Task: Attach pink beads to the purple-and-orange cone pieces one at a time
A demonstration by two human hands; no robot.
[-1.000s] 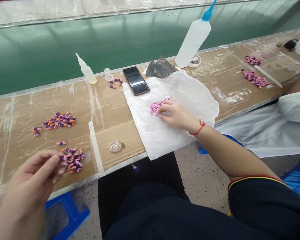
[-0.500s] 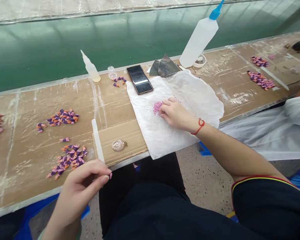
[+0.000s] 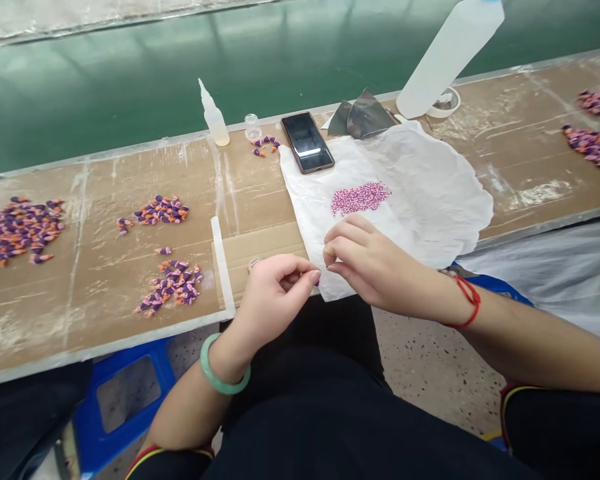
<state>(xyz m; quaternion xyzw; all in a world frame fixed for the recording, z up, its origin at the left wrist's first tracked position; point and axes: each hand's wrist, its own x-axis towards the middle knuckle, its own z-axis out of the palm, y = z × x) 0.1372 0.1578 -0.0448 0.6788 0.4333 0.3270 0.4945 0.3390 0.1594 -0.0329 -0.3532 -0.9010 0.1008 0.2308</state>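
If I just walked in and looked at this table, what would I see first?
Probably the left hand and right hand, pinched shut and almost fingertip to fingertip at the near edge of the white paper. Just behind them a small heap of pink beads lies on that paper. Further left, piles of purple-and-orange pieces dot the brown table.

A bead pile [image 3: 360, 198] is laid on a paper sheet [image 3: 430, 193]. A phone [image 3: 307, 141] is placed at the sheet's far left corner.
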